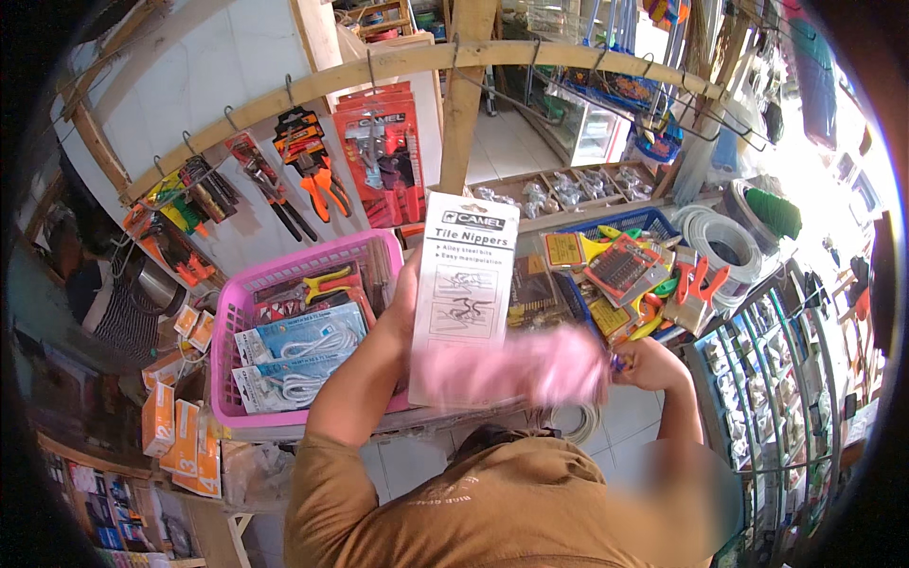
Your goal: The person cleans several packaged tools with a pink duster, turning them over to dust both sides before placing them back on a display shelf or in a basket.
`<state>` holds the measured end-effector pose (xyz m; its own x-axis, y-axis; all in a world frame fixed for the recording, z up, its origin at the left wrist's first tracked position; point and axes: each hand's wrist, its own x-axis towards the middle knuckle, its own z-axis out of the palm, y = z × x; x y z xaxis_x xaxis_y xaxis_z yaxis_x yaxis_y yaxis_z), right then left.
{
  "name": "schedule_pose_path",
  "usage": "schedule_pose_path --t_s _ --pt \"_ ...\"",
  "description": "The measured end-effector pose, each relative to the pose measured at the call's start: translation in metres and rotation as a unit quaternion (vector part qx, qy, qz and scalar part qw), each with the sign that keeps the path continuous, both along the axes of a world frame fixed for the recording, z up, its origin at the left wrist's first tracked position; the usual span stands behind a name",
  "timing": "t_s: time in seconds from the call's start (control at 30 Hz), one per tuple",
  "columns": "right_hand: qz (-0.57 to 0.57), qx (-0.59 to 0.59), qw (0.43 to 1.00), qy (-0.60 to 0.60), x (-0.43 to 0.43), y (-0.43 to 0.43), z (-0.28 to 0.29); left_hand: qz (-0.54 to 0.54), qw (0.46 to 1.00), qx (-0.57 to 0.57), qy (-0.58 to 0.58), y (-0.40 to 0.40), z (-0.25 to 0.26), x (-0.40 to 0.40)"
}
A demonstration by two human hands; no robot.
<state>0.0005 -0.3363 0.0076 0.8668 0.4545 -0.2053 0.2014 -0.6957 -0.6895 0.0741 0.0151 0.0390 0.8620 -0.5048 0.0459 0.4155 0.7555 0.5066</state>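
Note:
My left hand [406, 292] grips the left edge of a white cardboard pack of Camel tile nippers [465, 284], held upright with its printed side towards me. My right hand [645, 363] is closed around the short dark handle of a pink duster [547, 366]. The duster's head is motion-blurred and lies across the lower part of the pack, hiding its bottom print. Just left of my left forearm stands a pink plastic basket [221, 348] with carded tools and packaged white cables [319, 341]. Beyond my right hand is a blue basket [657, 219] full of paintbrushes and carded bits.
A wooden rail [405, 55] with metal hooks spans the front, hung with carded pliers [323, 188] and red tool packs [380, 156]. A wooden post [466, 106] rises behind the pack. Coiled hose [717, 234] sits at right; orange boxes [186, 433] hang at left.

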Motion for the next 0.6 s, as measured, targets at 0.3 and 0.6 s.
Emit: schedule_pose_path --t_s 0.3,0.6 --pt "-0.134 -0.003 0.987 0.084 0.01 0.008 0.029 -0.042 0.998 -0.044 -0.01 0.009 -0.003 0.004" --pt "-0.197 -0.013 0.98 -0.009 -0.002 0.022 0.048 -0.115 0.988 -0.091 -0.057 0.005 -0.045 0.028"
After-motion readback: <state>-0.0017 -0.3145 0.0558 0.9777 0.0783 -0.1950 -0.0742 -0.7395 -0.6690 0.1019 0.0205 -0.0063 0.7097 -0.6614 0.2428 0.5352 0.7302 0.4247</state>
